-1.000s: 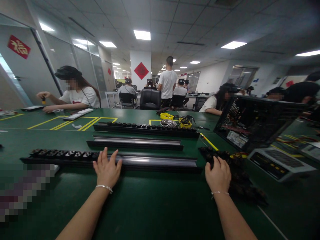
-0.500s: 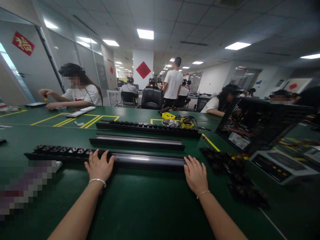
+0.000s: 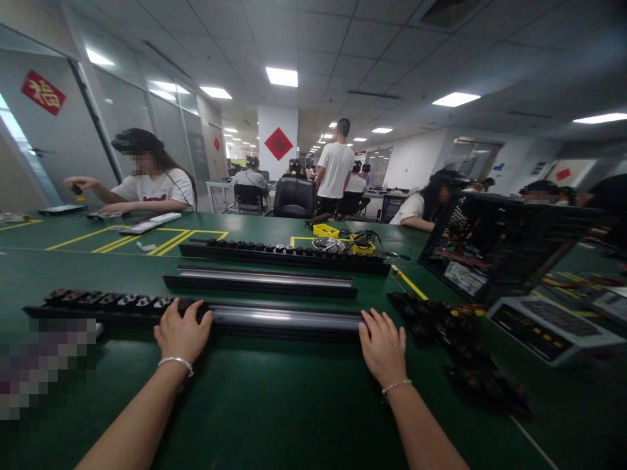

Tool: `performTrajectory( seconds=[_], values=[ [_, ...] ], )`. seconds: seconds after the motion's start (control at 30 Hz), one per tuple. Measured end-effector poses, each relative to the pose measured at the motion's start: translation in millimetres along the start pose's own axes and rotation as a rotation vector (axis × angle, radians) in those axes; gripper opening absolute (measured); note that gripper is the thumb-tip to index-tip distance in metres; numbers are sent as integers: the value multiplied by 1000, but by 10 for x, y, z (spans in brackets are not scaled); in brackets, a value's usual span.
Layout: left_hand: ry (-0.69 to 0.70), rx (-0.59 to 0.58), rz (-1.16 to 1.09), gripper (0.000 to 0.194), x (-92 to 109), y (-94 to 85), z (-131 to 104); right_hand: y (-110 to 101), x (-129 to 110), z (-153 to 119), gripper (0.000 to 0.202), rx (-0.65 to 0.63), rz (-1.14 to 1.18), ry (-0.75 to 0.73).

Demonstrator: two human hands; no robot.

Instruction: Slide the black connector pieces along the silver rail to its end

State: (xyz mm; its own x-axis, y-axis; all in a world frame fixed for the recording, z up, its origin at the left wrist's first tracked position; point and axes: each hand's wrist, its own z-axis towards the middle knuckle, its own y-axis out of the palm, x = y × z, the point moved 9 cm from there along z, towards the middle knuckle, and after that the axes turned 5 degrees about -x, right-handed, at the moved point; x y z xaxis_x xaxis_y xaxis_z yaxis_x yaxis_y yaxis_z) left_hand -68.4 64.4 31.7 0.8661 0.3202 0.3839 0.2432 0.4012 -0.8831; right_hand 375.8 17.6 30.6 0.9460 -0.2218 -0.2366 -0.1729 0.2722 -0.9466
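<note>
A long black rail (image 3: 284,318) lies across the green table in front of me, its left half lined with several small black blocks (image 3: 110,299). My left hand (image 3: 182,333) rests near the rail's middle, its fingers over the last block at the end of the row. At the rail's right end is my right hand (image 3: 385,346), fingers spread slightly and tips touching the edge. Both hands are seen from the back, so the thumbs' undersides are hidden. Behind lie a bare second rail (image 3: 264,281) and a third rail (image 3: 294,257) with a row of small parts.
Dark parts (image 3: 455,339) lie in heaps to the right, beside a grey metal box (image 3: 553,329) and an open computer case (image 3: 504,248). Yellow trays (image 3: 326,230) and a metal dish (image 3: 328,244) stand farther back. A person (image 3: 157,173) sits at the far left.
The front rail and its row of blocks have shifted left, and my left hand has moved left with them. My right hand remains by the rail's right end. The view has shifted slightly.
</note>
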Motion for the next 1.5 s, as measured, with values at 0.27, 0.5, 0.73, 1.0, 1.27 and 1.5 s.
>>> performTrajectory(
  seconds=[0.27, 0.5, 0.73, 1.0, 1.27, 1.5],
  values=[
    [9, 24, 0, 41, 34, -36, -1, 6, 27, 35, 51, 63, 19, -41],
    [23, 31, -5, 38, 71, -63, -39, -15, 142, 25, 54, 127, 102, 45],
    [3, -9, 14, 44, -6, 59, -18, 47, 382, 69, 63, 120, 358, 211],
    [29, -24, 43, 44, -4, 58, 11, 46, 406, 76, 59, 99, 439, 226],
    [21, -65, 10, 42, 71, 26, -53, 59, 418, 100, 56, 178, 503, 171],
    [27, -68, -30, 41, 115, -20, -74, 47, 400, 87, 55, 150, 518, 191]
  ],
)
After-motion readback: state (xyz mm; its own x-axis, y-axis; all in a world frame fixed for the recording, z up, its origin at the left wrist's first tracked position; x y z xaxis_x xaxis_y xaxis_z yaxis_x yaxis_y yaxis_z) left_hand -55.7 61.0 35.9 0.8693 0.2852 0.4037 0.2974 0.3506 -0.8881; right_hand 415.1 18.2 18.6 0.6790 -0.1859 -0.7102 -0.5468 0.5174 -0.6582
